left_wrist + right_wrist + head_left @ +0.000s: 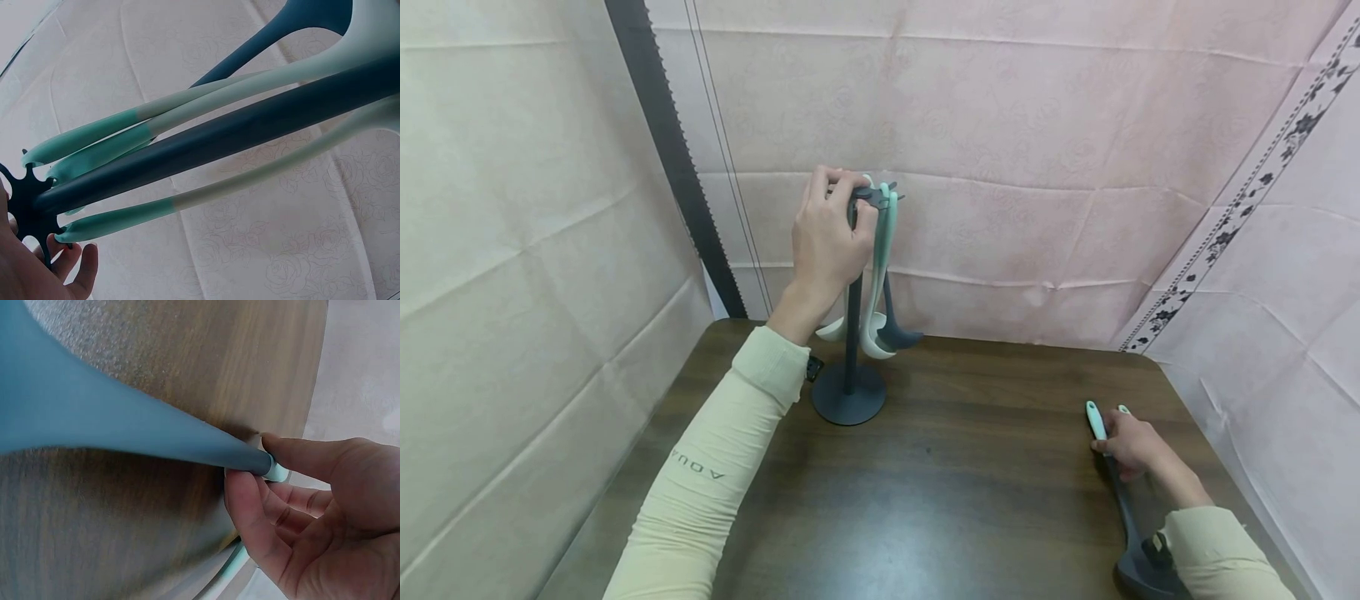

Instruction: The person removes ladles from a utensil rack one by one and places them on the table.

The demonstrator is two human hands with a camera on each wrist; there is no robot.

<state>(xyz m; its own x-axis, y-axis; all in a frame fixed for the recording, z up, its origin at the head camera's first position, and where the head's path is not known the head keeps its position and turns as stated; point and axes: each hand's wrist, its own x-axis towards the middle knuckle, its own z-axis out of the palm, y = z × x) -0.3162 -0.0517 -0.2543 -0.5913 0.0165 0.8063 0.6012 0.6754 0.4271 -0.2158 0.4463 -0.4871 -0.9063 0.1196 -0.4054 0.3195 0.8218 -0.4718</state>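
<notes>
My left hand [833,229] grips the top of a dark utensil stand [852,333], fingers curled over its hooked ring [31,206]. From the hooks hang pale ladle-like utensils [877,325] with mint handle ends, plus a dark one [897,333]. In the left wrist view, fingertips lie beside one mint handle end [119,222]. At the table's right side, my right hand [1133,446] pinches a dark broad-headed kitchen utensil [156,428] by its handle, near the mint end, between thumb and fingers. The head is partly cut off by the frame.
A second mint handle end [1123,409] shows behind my right hand; its other parts are mostly hidden. The brown wooden table [970,467] has rounded far corners. Pale patterned cloth [1000,167] hangs behind it and at both sides.
</notes>
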